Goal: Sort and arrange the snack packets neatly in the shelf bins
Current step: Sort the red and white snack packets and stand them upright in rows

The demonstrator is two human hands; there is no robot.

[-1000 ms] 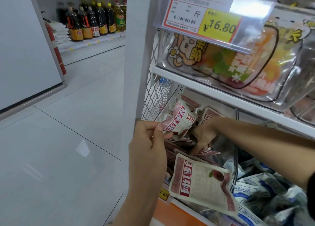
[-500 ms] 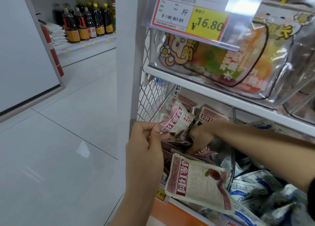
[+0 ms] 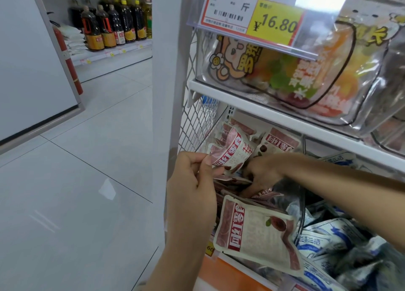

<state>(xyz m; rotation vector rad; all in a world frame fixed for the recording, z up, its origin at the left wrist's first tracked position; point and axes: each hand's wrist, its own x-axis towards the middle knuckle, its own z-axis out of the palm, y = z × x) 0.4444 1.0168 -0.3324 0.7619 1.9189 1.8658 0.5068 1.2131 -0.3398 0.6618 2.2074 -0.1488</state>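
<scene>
My left hand point(image 3: 192, 187) pinches the corner of a red-and-cream snack packet point(image 3: 232, 151) and holds it up at the left end of the lower shelf bin. My right hand point(image 3: 262, 175) reaches into that bin among more packets of the same kind, fingers pointing down into the pile; what the fingertips hold is hidden. Another red-and-cream packet point(image 3: 256, 231) lies flat over the bin's front edge. More of them point(image 3: 279, 140) stand at the back. Blue-and-white packets point(image 3: 328, 238) fill the bin to the right, behind a wire divider point(image 3: 303, 214).
A clear bin of colourful sweets point(image 3: 295, 80) sits on the white shelf point(image 3: 285, 117) above, with a yellow 16.80 price tag point(image 3: 256, 16). A white upright post point(image 3: 166, 93) and wire mesh side point(image 3: 197, 124) bound the bin at left. Dark bottles point(image 3: 111, 25) stand across the tiled aisle.
Both hands stay nearly where they were. The left hand keeps its pinch on the raised packet; the right hand has dug slightly deeper into the pile. The view has shifted a little.
</scene>
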